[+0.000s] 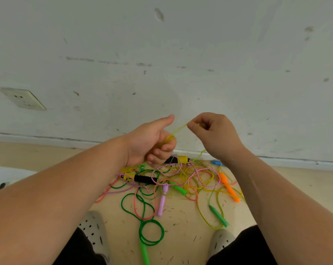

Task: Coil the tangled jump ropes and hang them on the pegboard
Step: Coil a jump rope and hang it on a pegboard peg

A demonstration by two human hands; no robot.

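Note:
A tangle of jump ropes (173, 180) lies on the floor between my feet: green, pink-braided, coral and yellow-green cords with orange (228, 186), lilac (162, 200), green (219, 217) and black-and-yellow (142, 178) handles. Above the pile a thin yellow-green rope (178, 129) stretches taut between my hands. My left hand (152, 142) has its fingers curled round the rope, which loops over them, thumb pointing up. My right hand (213, 134) pinches the rope's other stretch between thumb and forefinger. The rope trails down from my right hand into the pile.
A scuffed white wall (162, 64) with a skirting board stands close ahead, a wall socket (22, 99) at left. My grey perforated shoes (94, 226) flank the pile on the beige floor (181, 236). A white object with blue marks (1, 180) lies at far left. No pegboard shows.

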